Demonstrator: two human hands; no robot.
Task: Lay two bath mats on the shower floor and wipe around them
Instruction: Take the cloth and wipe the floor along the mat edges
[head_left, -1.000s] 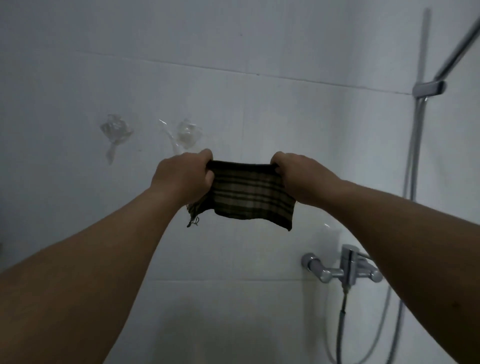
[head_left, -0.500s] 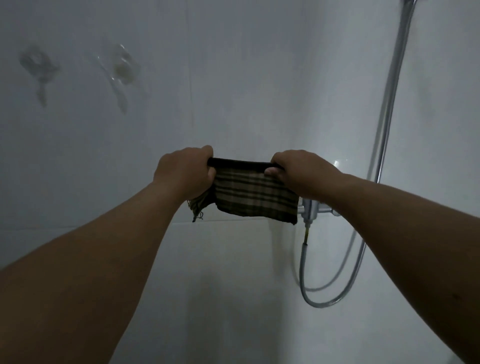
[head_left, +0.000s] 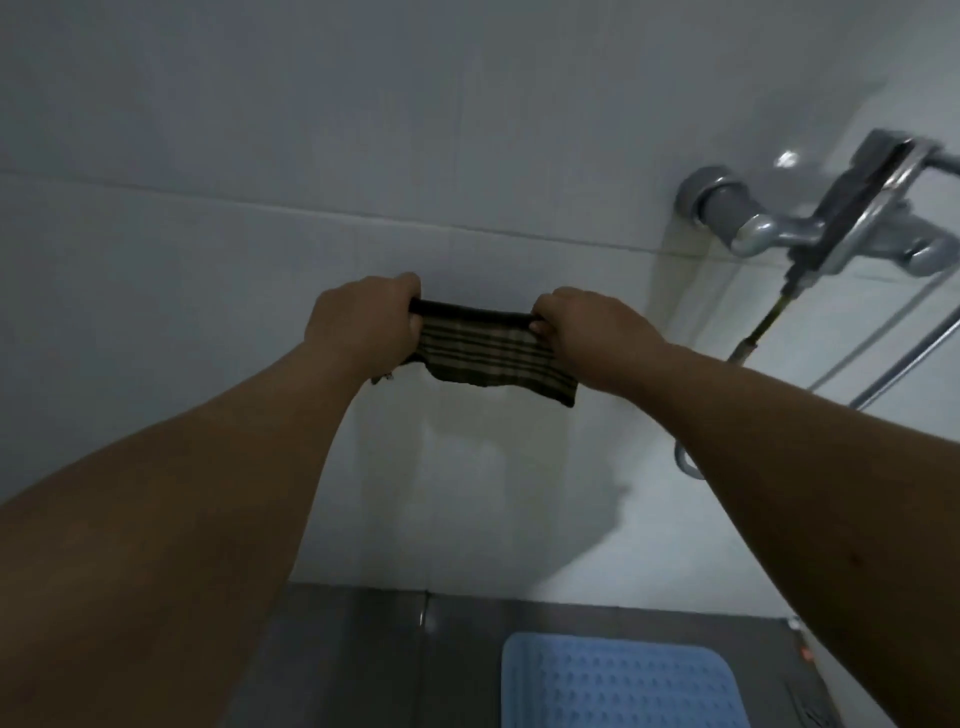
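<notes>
A dark plaid cloth hangs stretched between my two hands in front of the white tiled wall. My left hand grips its left top corner with curled fingers. My right hand grips the right top corner the same way. Both arms reach out straight at chest height. Far below, a blue bath mat with small raised dots lies flat on the dark grey shower floor, at the lower right. A second mat is not in view.
The chrome shower mixer tap sticks out of the wall at the upper right, with its hose and a rail running down beside my right arm. White wall tiles fill the view ahead.
The view has tilted down: the wall hooks have left the frame, and the floor and blue mat have come into sight. Both hands keep the same grip on the cloth.
</notes>
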